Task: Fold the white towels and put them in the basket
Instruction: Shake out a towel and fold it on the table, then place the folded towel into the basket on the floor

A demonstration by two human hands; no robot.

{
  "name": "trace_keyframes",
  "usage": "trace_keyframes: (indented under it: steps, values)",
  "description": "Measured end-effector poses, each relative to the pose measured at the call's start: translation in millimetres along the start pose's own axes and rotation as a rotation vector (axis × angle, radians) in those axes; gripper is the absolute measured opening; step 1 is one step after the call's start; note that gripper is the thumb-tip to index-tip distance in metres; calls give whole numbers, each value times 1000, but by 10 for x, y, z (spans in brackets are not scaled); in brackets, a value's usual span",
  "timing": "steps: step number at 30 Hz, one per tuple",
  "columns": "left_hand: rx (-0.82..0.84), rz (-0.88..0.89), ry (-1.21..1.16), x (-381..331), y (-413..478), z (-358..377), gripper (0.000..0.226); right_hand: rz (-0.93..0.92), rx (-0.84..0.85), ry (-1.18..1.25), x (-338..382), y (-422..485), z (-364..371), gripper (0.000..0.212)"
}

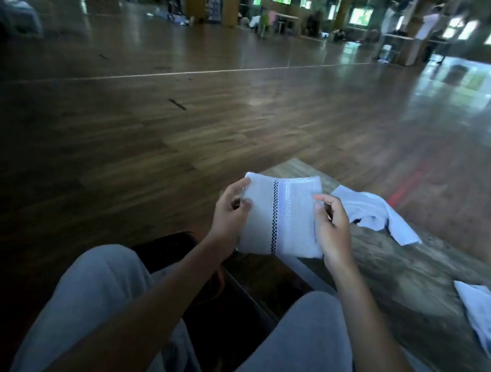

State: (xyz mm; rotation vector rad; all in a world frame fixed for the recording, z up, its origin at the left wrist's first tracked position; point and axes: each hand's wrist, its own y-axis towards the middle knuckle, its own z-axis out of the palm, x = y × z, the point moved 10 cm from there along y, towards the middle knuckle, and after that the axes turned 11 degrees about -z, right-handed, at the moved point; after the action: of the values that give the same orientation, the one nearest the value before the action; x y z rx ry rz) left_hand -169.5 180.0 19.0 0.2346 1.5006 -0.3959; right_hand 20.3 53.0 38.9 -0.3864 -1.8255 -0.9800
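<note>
A folded white towel (285, 218) with a black checkered stripe hangs in the air above my knees. My left hand (228, 212) pinches its left edge and my right hand (332, 228) grips its right edge. A second white towel (371, 214) lies crumpled on the wooden bench (410, 276) just right of my right hand. A third white towel (489, 321) lies on the bench at the right edge of view. A dark container (248, 299), possibly the basket, sits low between my knees; its shape is hard to make out.
My grey-trousered legs (97, 300) fill the bottom of the view. A wide wooden floor (185, 112) stretches ahead to a mirrored wall. The bench runs along my right side.
</note>
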Motion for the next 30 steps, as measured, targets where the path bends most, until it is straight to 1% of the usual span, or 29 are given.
trace_keyframes:
  steps: [3, 6, 10, 12, 14, 17, 22, 27, 30]
  values:
    - [-94, -5, -26, -64, -39, -612, 36, 9, 106, 41, 129, 10, 618, 21]
    - [-199, -31, -61, 0, -73, -1168, 37, -43, 218, 79, 297, -27, 1203, 22]
    - [-369, -71, -61, 174, -133, -1859, 43, -52, 403, 58, 321, -138, 1966, 17]
    - [-429, -95, -59, 314, -151, -2146, 45, -22, 484, 71, 301, -220, 2332, 20]
    - [-477, -125, -51, 462, -134, -2364, 47, 53, 559, 71, 212, -325, 2637, 25]
    - [-526, -174, -30, 752, 22, -2584, 49, 189, 599, 68, -133, -432, 2987, 30]
    - [-514, -317, -11, 1506, 442, -2722, 51, 384, 637, -17, -1058, -582, 3410, 31]
    - [-508, -501, 13, 2574, 912, -2790, 52, 488, 753, -176, -2090, -719, 3777, 33]
    - [-512, -593, -4, 3146, 1153, -2780, 52, 546, 809, -225, -2602, -793, 3958, 41]
